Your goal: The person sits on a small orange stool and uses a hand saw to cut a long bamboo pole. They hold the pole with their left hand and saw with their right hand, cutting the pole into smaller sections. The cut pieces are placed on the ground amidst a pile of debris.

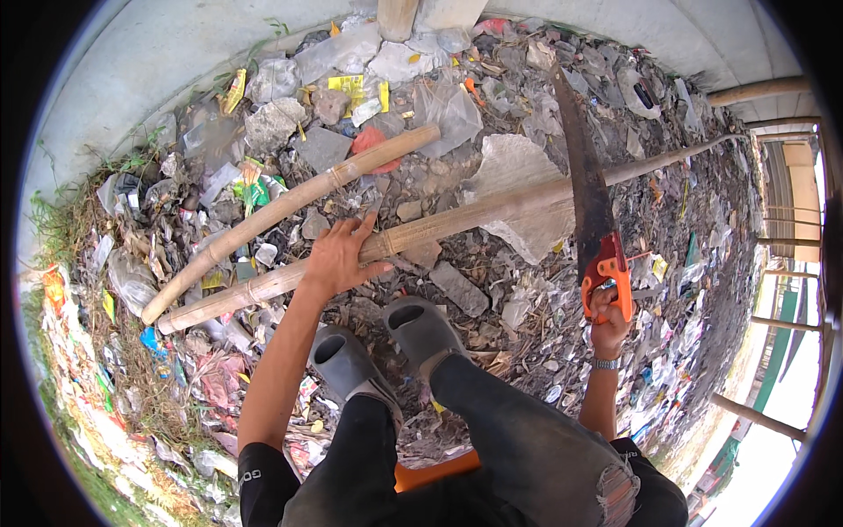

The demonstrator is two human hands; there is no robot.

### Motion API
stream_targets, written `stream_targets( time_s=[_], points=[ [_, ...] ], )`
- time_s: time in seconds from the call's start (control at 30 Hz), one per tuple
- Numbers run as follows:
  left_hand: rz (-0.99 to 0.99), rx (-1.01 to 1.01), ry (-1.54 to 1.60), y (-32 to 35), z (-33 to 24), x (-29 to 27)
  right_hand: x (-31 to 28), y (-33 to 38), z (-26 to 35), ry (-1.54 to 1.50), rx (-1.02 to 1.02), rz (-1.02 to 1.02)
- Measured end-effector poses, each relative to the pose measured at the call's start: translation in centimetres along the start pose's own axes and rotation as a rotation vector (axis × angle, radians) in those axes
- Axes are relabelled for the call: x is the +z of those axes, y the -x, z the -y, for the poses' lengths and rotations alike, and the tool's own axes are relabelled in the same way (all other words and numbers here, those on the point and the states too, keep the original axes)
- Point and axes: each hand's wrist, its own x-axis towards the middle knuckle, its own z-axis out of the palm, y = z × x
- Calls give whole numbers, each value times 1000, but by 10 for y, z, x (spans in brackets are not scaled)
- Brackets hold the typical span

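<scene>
A short pole (pixel 272 218) lies separate, far left; the long pole (pixel 474 216) seems uncut. The right hand (pixel 608 318) grips the saw (pixel 587 180); the left hand (pixel 336 256) lies spread.

saw handle (pixel 624 285) pt. hid by R grip (pixel 609 327), long pole (pixel 487 213) pt. hid behind blade (pixel 587 167)

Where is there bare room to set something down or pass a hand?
Barest: the pale slab, exposed either side of the long pole, left of the saw. Over rubble, a hand could likely pass between the left hand and saw. Litter crowds the wall.
</scene>
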Motion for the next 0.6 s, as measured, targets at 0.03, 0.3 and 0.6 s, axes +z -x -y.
stream_targets(
  time_s=[0.03, 0.3, 0.6],
  points=[
    [83, -44, -6, -3, 1, 2, 2, -1, 3, -4, -16, 17],
    [186, -148, -89, 65, 52, -22, 2, 11, 9, -28, -61, 58],
    [139, -241, -137, 157, 103, -23, 54, 75, -13, 238, -52, 157]
  ],
)
